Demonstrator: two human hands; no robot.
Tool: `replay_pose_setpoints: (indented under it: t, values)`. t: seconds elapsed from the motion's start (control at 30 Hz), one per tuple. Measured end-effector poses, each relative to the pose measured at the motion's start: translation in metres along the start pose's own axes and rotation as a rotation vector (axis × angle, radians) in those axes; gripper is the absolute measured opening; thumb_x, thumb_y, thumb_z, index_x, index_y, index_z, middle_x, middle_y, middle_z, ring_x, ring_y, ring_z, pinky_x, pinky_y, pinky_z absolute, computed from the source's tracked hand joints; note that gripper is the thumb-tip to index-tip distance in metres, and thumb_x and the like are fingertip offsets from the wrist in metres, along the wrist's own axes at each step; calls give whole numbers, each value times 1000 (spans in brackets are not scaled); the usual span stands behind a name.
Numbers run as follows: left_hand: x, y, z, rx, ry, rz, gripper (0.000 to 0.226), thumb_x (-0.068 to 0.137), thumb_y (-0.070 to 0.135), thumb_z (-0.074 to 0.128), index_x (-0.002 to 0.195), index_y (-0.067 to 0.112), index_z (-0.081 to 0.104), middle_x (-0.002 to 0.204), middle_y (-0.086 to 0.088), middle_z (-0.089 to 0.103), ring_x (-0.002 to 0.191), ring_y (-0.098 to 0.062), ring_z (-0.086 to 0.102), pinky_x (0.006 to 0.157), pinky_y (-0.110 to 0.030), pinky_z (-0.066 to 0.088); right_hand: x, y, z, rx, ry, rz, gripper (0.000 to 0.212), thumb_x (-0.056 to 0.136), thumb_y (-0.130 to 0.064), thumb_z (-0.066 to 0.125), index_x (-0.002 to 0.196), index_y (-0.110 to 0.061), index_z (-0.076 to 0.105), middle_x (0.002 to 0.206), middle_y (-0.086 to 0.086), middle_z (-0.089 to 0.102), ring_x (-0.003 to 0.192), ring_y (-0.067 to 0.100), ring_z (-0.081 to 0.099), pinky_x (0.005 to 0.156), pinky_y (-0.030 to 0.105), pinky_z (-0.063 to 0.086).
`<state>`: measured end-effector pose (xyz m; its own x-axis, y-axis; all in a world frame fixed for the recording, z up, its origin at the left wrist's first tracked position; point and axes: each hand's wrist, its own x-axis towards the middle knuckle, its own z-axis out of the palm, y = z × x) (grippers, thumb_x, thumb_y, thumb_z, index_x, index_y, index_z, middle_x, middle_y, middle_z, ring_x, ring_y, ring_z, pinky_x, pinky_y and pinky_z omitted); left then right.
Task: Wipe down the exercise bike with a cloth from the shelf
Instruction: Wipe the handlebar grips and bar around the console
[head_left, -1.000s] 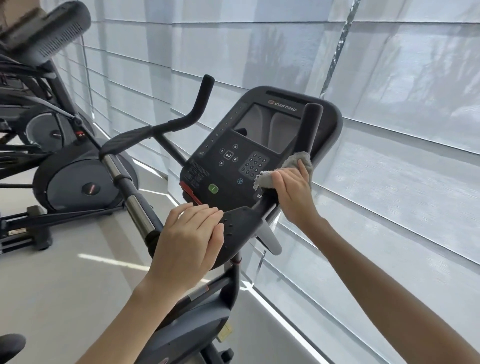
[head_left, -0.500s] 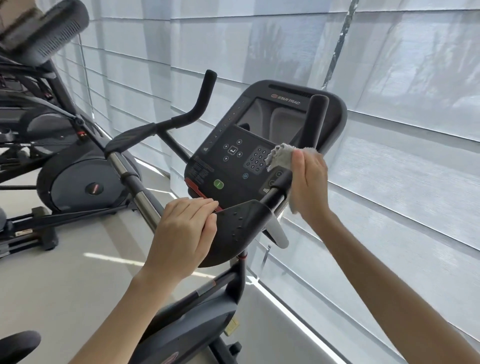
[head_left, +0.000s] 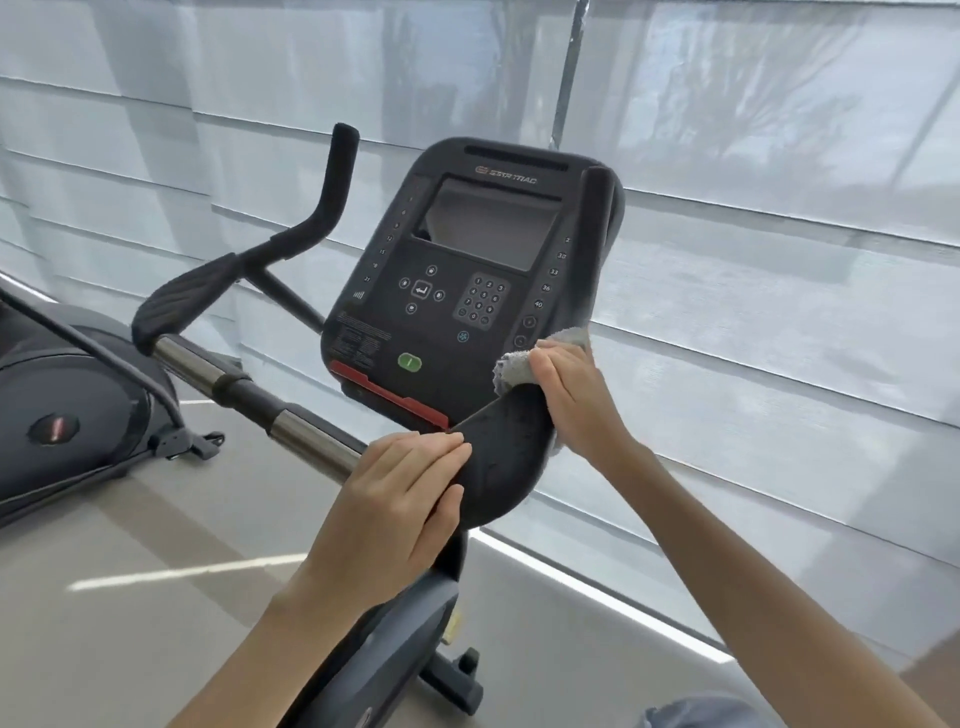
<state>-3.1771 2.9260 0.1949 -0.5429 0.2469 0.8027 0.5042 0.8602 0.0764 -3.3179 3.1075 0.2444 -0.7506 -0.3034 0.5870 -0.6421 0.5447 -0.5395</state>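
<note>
My right hand has its fingers curled close together round the one grey cloth, clamping it against the bar at the foot of the right upright grip. A frayed end of the cloth sticks out just left of my thumb, more shows above the knuckles, and a scrap shows under the wrist.

My left hand has its fingers pressed side by side over the near edge of the dark handlebar pad, thumb against its side, gripping it. That hand is apart from the cloth, with the curve of the pad between my two hands.

I count two upright grips, the other one at the far left. The exercise bike has one console, with one green button and one red strip along its lower edge. The logo above the screen reads STAR TRAC, slightly blurred. The keypad shows digits 1 to 9 and 0, and the right column reads 30, 33, 36, 40.

One other machine stands to the left, and pleated blinds hang behind.
</note>
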Motion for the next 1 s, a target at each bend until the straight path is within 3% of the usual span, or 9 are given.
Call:
replay_pose_setpoints:
  t: [0.23, 0.37, 0.53, 0.6, 0.7, 0.77, 0.87, 0.93, 1.0]
  values:
    - [-18, -17, -3, -11, 24, 56, 34, 92, 26, 49, 107, 5, 70, 105, -7, 70, 98, -23, 65, 93, -39, 50, -25, -23, -4, -102, 45, -23, 31, 101, -15, 36, 93, -11, 66, 97, -4, 64, 99, 4, 48, 87, 0, 26]
    - [-19, -28, -6, -43, 14, 80, 35, 90, 30, 50, 103, 5, 72, 101, -6, 72, 94, -22, 67, 92, -37, 51, -35, -31, -11, -125, 19, -22, 33, 101, -23, 35, 94, -25, 67, 92, -21, 64, 93, -7, 49, 84, 1, 28]
    - [-19, -37, -7, -106, -1, 93, 37, 89, 35, 53, 99, 7, 74, 100, -5, 72, 94, -21, 67, 91, -36, 51, 5, -44, -32, -79, 220, 10, 32, 98, -34, 35, 85, -28, 63, 77, -20, 57, 77, 1, 52, 72, 12, 37]
    - [-21, -39, -7, -118, -1, 89, 37, 87, 37, 54, 98, 8, 74, 100, -5, 73, 95, -21, 67, 91, -36, 52, 22, -46, -27, -127, 58, 25, 33, 100, -29, 37, 83, -26, 65, 73, -18, 56, 80, 7, 51, 76, 15, 37]
    - [-25, -42, -6, -136, 0, 95, 38, 87, 39, 54, 97, 7, 74, 100, -5, 73, 96, -22, 67, 91, -36, 53, 21, -36, -3, -379, -179, -19, 40, 101, -25, 39, 75, -18, 67, 75, -7, 63, 86, 8, 46, 101, 26, 26]
    - [-26, -43, -6, -150, -3, 95, 38, 87, 38, 55, 97, 7, 74, 100, -5, 72, 96, -21, 68, 89, -38, 54, 10, -35, 1, -391, -160, -10, 43, 101, -28, 36, 75, -13, 66, 82, 1, 67, 91, 14, 51, 102, 24, 25]
    - [-27, -43, -5, -161, -11, 89, 36, 86, 37, 58, 98, 6, 74, 101, -5, 73, 96, -21, 68, 89, -38, 54, -12, -41, -2, -315, -27, -72, 41, 100, -27, 35, 68, -23, 60, 75, -12, 64, 80, 5, 53, 91, 24, 36]
    - [-27, -43, -6, -165, -11, 86, 36, 85, 36, 59, 98, 7, 74, 101, -5, 73, 97, -20, 68, 88, -39, 55, -26, -47, 1, -302, 26, -142, 37, 99, -20, 39, 84, -15, 72, 91, -8, 71, 92, 4, 59, 95, 12, 30]
    - [-28, -43, -6, -163, -6, 85, 36, 85, 36, 58, 98, 7, 74, 101, -5, 73, 97, -21, 67, 88, -38, 55, -41, -56, 6, -325, 49, -165, 33, 98, -18, 41, 96, -8, 73, 103, 0, 71, 102, 10, 60, 99, 15, 30]
